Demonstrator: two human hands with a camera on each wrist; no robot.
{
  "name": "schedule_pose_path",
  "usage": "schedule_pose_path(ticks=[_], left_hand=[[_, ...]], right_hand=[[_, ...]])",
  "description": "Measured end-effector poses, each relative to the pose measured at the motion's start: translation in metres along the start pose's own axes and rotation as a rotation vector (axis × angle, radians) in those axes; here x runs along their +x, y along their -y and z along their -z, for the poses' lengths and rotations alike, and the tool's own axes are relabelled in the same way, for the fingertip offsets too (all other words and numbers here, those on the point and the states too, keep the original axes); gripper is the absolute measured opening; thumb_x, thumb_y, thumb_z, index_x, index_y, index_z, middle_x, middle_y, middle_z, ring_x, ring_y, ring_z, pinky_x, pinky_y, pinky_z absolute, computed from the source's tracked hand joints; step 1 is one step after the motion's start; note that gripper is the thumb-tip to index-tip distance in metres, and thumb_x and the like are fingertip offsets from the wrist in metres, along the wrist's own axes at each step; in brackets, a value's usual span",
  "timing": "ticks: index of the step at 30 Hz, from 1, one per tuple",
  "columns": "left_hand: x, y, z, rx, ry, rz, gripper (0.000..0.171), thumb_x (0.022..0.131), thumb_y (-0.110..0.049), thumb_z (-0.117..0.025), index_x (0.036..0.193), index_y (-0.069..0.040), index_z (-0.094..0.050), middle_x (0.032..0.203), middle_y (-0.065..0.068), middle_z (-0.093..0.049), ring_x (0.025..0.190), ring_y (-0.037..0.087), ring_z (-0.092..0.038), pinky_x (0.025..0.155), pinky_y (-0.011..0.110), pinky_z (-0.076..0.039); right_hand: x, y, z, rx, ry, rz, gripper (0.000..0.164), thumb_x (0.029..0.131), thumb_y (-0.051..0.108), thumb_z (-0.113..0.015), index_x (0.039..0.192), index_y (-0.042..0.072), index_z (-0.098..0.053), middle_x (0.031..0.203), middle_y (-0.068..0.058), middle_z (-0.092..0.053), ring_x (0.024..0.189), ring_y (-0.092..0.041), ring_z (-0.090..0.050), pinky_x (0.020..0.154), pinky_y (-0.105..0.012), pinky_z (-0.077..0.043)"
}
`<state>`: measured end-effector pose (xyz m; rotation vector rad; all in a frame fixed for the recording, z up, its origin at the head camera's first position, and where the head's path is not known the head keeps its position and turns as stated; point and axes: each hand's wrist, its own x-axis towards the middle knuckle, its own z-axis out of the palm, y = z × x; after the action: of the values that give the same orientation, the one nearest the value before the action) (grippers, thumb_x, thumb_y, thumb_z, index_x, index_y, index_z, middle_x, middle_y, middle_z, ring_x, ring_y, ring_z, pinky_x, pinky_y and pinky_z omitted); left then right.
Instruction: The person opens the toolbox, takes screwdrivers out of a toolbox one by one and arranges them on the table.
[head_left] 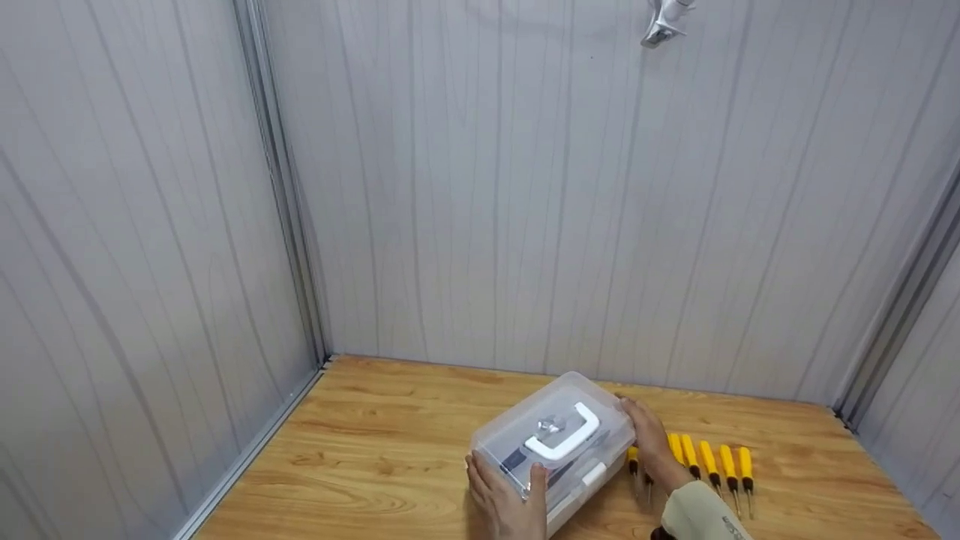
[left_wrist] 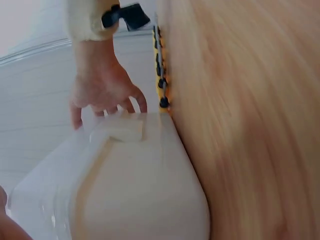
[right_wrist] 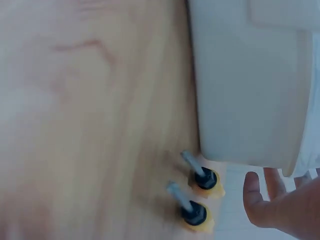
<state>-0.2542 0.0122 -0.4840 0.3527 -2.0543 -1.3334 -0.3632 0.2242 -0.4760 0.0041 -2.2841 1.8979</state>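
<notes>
A translucent plastic toolbox [head_left: 495, 429] with a white carry handle [head_left: 559, 448] and a white front latch [head_left: 594, 474] sits closed and angled on the table. My left hand [head_left: 510, 501] grips its near-left end, thumb over the lid's edge. At the far-right end, my right hand [head_left: 651, 435] holds the box with fingers bent round the corner. Dark and silvery items inside show blurrily through the lid. Several screwdrivers [head_left: 729, 466] with yellow handles and black collars lie in a row beside the right hand, two of them close to the box in the right wrist view.
The wood-grain table [head_left: 360, 450] extends to both sides of the box. Pale panelled walls [head_left: 465, 187] with metal corner posts [head_left: 281, 180] enclose it. A white fixture [head_left: 664, 22] is mounted high on the back wall.
</notes>
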Motion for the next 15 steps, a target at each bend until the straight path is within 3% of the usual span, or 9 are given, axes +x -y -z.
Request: schedule_pose_path(ticks=[4,7,11,15], left_hand=[[0.000,-0.002,-0.004,0.055,-0.030,0.031,0.089,0.073,-0.043,-0.062,0.132,0.010,-0.021,0.134,0.030,-0.025,0.121,0.044,-0.024,0.097,0.053,-0.025],[0.003,-0.001,-0.004,0.064,-0.035,0.024,0.083,0.075,-0.039,-0.060,0.130,0.011,-0.023,0.133,0.031,-0.028,0.121,0.043,-0.026,0.097,0.052,-0.026],[0.011,0.002,-0.001,0.064,0.004,0.006,0.074,0.080,-0.035,-0.056,0.131,0.009,-0.024,0.133,0.030,-0.029,0.122,0.042,-0.028,0.098,0.051,-0.027],[0.022,0.004,0.002,0.065,0.044,-0.001,0.070,0.082,-0.035,-0.054,0.131,0.007,-0.026,0.133,0.026,-0.032,0.121,0.039,-0.031,0.097,0.049,-0.030]], right_hand=[[0.004,-0.001,-0.005,-0.021,-0.009,-0.023,0.052,0.086,0.048,-0.042,0.126,0.015,-0.047,0.134,-0.007,-0.042,0.121,-0.024,-0.038,0.103,-0.047,-0.027],[0.003,-0.002,-0.008,-0.037,-0.042,-0.034,0.052,0.084,0.049,-0.045,0.121,0.014,-0.052,0.126,-0.007,-0.050,0.111,-0.022,-0.046,0.098,-0.043,-0.035],[-0.002,-0.004,-0.008,-0.055,-0.078,-0.003,0.049,0.086,0.048,-0.041,0.118,0.012,-0.050,0.113,-0.009,-0.055,0.093,-0.020,-0.051,0.086,-0.033,-0.045],[-0.007,-0.005,-0.009,-0.076,-0.104,0.014,0.049,0.088,0.050,-0.036,0.114,0.010,-0.048,0.108,-0.010,-0.053,0.089,-0.019,-0.048,0.079,-0.027,-0.043]])
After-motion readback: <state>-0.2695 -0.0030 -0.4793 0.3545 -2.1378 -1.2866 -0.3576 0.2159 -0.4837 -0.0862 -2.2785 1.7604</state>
